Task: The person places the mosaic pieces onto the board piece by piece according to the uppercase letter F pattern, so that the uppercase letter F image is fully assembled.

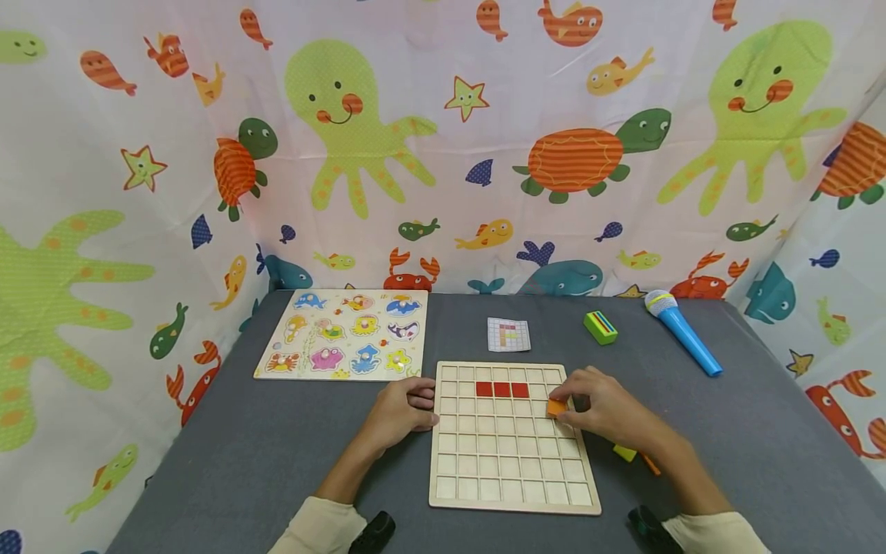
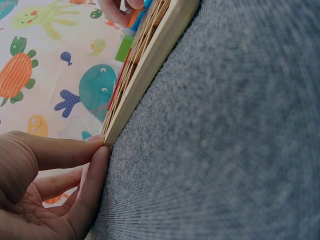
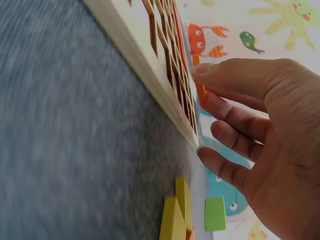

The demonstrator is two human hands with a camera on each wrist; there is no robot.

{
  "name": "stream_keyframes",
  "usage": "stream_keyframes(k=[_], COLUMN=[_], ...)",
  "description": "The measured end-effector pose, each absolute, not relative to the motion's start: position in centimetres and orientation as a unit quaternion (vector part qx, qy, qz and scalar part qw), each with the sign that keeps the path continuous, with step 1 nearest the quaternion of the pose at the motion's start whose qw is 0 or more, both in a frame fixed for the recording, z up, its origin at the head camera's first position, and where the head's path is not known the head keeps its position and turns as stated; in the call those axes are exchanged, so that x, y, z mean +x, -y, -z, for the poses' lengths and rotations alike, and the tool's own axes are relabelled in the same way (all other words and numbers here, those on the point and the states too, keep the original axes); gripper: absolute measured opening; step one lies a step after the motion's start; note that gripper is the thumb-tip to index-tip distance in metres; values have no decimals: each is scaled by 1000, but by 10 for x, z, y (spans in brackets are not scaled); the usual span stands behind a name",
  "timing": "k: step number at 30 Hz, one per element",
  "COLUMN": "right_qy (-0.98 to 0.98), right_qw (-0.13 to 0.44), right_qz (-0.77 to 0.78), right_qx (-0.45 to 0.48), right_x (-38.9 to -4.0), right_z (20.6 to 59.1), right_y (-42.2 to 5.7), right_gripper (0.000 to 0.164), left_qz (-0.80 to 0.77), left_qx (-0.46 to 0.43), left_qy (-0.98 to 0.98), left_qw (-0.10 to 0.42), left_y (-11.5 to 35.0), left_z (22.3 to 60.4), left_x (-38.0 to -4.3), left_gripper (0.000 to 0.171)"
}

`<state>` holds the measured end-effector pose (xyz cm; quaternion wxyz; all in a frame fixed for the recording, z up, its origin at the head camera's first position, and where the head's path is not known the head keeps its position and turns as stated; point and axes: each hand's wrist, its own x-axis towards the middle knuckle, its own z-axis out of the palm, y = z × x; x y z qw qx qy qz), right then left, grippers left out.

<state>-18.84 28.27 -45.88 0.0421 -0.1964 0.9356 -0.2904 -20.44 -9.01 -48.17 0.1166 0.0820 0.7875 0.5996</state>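
A wooden grid board (image 1: 512,467) lies on the table, with three red tiles (image 1: 502,390) side by side in its upper rows. My left hand (image 1: 400,412) holds the board's left edge, thumb and fingertips at the rim in the left wrist view. An orange square tile (image 1: 554,407) is pinched between the thumb and fingers of my right hand (image 1: 604,406), over the board's upper right side. In the right wrist view the orange tile (image 3: 198,80) stands on edge near the board. Yellow tiles (image 1: 625,452) lie beside the board, partly under my right forearm.
Behind the board lies a small card with a coloured grid pattern (image 1: 508,335). A green block with stripes (image 1: 601,328) and a blue toy microphone (image 1: 685,331) are at the back right. An animal peg puzzle (image 1: 346,335) lies back left, before a printed curtain (image 1: 443,154).
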Motion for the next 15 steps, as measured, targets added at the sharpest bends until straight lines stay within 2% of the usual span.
stream_keyframes(k=[15], right_qy=[-925], right_qw=[51], right_qz=[308], right_qx=[-218], right_x=[-201], right_z=[457], right_y=[-245], right_gripper=[25], left_qz=[-598], left_qx=[79], left_qy=[-788], left_qw=[122], left_y=[90], left_z=[482], left_x=[-205], left_gripper=[60])
